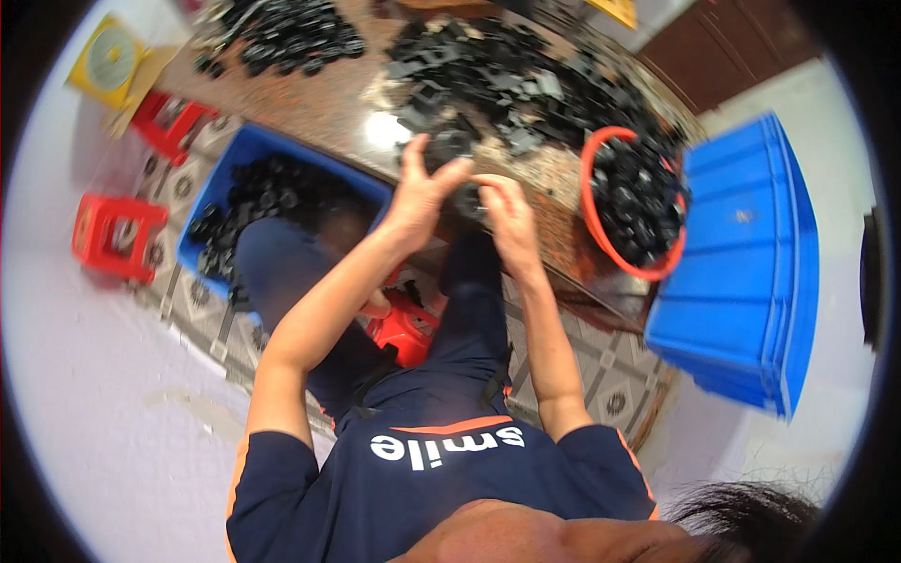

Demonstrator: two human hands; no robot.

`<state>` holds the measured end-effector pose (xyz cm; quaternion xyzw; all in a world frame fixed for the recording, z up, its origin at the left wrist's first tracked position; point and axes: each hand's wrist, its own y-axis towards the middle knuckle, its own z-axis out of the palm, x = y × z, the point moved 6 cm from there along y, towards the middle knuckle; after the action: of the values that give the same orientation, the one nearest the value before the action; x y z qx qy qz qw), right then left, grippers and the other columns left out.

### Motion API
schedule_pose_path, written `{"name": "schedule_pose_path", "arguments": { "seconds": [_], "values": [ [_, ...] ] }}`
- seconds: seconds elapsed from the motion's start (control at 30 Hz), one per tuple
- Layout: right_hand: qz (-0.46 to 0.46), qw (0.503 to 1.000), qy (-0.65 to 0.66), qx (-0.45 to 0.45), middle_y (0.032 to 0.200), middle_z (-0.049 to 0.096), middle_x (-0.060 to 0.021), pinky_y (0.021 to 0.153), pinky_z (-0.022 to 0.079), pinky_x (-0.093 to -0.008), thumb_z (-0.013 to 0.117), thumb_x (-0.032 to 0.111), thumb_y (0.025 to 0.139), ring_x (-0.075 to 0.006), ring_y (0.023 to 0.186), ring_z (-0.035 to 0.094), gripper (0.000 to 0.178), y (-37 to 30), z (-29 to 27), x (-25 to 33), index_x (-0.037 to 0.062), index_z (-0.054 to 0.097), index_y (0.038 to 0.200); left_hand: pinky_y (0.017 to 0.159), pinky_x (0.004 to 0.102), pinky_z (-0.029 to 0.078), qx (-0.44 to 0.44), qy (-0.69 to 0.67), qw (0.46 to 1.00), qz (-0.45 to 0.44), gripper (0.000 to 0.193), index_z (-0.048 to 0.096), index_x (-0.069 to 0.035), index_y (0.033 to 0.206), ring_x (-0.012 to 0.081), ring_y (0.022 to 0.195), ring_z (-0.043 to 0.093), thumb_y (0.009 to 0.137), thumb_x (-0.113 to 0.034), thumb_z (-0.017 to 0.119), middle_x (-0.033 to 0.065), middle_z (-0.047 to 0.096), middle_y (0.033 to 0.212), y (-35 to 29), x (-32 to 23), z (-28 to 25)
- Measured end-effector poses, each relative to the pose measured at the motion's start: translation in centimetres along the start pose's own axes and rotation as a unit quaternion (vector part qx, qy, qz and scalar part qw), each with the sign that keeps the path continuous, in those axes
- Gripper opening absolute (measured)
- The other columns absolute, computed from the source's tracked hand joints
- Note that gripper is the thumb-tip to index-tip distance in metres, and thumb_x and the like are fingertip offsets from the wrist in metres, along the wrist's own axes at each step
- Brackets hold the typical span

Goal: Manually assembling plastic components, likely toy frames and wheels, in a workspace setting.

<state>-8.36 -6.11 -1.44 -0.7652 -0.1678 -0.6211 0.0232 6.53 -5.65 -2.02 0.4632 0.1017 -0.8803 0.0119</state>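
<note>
Over the near edge of the stone-topped table (319,122), my two hands work close together. My left hand (420,195) has its thumb and fingers curved round a dark, round plastic part (452,145); motion blur hides its detail. Just right of it, my right hand (511,220) pinches another small black round piece (471,201) between bent fingers. A large heap of black angular plastic pieces (511,80) covers the table beyond my hands. At the far left of the table lies a second pile, of black round parts (296,38).
A blue crate (221,174) of black round parts stands left of my legs. An orange-red basket (588,202) of black parts sits at the table's right edge, beside a tall blue bin (727,281). Red stools (89,235) and a yellow fan-like box (105,61) are at the left.
</note>
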Motion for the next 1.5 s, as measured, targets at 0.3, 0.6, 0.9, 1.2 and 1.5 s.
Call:
{"name": "schedule_pose_path", "arguments": {
  "seconds": [0.3,0.6,0.9,1.2,1.5],
  "values": [
    [0.046,0.968,0.236,0.068,0.147,0.039,-0.0157,0.109,0.035,-0.0329,0.042,0.043,0.102,-0.0221,0.132,0.043,0.071,-1.2,3.1,0.4,-0.0049,0.023,0.150,0.105,0.0351,0.037,0.073,0.195,0.964,0.165,0.101,0.009,-0.006,0.155,0.0204,0.120,0.045,0.082,-0.018,0.078,0.0132,0.038,0.141,-1.3,-0.6,0.3],
    [0.041,0.938,0.336,0.073,0.122,0.058,-0.0060,0.102,0.038,-0.0281,0.048,0.037,0.101,-0.0140,0.114,0.051,0.048,3.4,11.6,-0.8,-0.0034,0.057,0.125,0.101,0.0370,0.041,-0.081,0.401,0.896,0.171,0.081,0.026,-0.005,0.150,0.0244,0.120,0.047,0.088,-0.027,0.072,0.0185,0.048,0.130,0.5,-5.8,-6.8],
    [0.132,0.970,0.105,0.175,0.110,0.067,-0.0129,0.091,0.045,-0.0300,0.053,0.038,0.098,-0.0181,0.104,0.060,0.047,8.2,23.9,-1.7,-0.0044,0.063,0.117,0.109,0.0423,0.030,-0.417,0.389,0.703,0.425,0.057,0.054,-0.006,0.133,0.0271,0.130,0.042,0.087,-0.036,0.072,0.0152,0.048,0.137,-13.9,-24.9,-20.5],
    [-0.195,0.951,-0.230,0.070,0.133,0.053,-0.0236,0.105,0.039,-0.0401,0.065,0.014,0.091,-0.0353,0.125,0.051,0.034,8.5,21.4,4.2,0.0010,0.062,0.122,0.104,0.0679,0.021,-0.517,0.569,0.637,-0.051,0.098,0.026,-0.028,0.152,0.0469,0.142,0.015,0.072,-0.065,0.071,0.0179,0.017,0.158,-12.9,-1.9,-48.9],
    [-0.218,0.801,-0.541,0.137,0.155,0.026,-0.0212,0.113,0.023,-0.0490,0.058,0.031,0.095,-0.0399,0.140,0.028,0.065,6.9,11.0,-3.8,0.0032,0.032,0.148,0.094,0.0863,0.006,-0.453,0.659,0.572,-0.182,0.113,0.027,-0.042,0.150,0.0515,0.144,-0.005,0.054,-0.075,0.075,0.0088,0.003,0.162,-1.9,5.3,-49.0]
  ]
}}
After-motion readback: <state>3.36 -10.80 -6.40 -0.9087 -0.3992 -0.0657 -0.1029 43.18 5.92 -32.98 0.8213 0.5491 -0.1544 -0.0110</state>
